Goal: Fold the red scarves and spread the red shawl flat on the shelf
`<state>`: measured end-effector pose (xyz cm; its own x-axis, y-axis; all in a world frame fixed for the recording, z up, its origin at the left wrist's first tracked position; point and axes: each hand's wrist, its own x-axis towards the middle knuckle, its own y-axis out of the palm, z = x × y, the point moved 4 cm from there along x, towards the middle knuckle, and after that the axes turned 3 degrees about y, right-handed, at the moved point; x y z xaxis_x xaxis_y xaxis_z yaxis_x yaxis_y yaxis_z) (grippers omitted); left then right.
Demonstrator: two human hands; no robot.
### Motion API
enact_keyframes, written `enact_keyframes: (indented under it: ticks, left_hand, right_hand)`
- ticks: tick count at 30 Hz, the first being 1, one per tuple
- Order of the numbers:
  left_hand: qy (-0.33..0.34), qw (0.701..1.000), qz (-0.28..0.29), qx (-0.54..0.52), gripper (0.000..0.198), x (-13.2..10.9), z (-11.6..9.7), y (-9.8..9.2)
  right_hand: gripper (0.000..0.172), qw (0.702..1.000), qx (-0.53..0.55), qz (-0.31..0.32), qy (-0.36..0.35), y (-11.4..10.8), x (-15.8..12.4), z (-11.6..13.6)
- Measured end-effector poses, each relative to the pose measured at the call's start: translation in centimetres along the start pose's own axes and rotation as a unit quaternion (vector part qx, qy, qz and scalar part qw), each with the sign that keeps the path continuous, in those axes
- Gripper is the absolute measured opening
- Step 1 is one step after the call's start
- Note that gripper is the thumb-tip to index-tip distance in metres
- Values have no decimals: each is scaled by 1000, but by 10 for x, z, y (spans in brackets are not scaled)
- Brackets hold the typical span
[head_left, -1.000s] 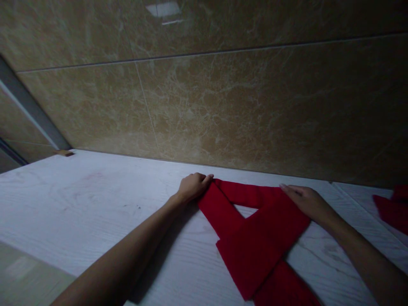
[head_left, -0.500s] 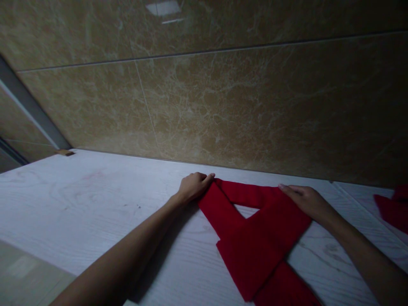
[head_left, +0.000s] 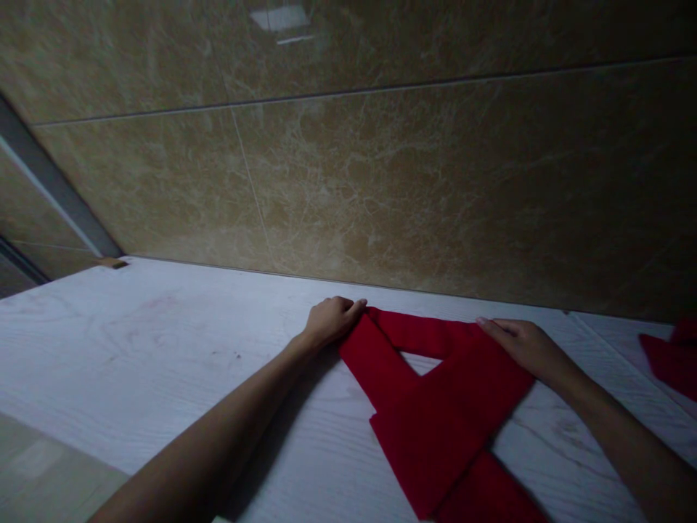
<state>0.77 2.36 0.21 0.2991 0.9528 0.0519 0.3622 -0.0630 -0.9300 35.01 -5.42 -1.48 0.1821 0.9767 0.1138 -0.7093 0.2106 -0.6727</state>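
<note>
A red cloth (head_left: pixel 435 414), folded into crossing bands with a small triangular gap, lies on the pale wood-grain table (head_left: pixel 163 363) close to the wall. My left hand (head_left: pixel 331 321) rests at the cloth's far left corner, fingers curled and pinching the tip. My right hand (head_left: pixel 523 347) lies flat on the cloth's far right corner, fingers stretched out and pressing down.
A glossy beige marble-tile wall (head_left: pixel 381 167) rises directly behind the table. More red cloth (head_left: pixel 669 356) lies at the right edge of view. A small brown block (head_left: pixel 112 262) sits at the table's far left by a grey frame.
</note>
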Motion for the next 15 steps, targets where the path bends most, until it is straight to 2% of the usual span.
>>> enact_keyframes:
  ticks: [9,15]
  left_hand:
    - [-18,999,0,-31,71,-1,-1,-1]
    - [-15,1000,-4,-11,61,-3,-3,-2]
  right_hand:
    - [58,999,6,-31,-11,-2,-2,6]
    - [58,1000,-12,-16,-3,0,0,0]
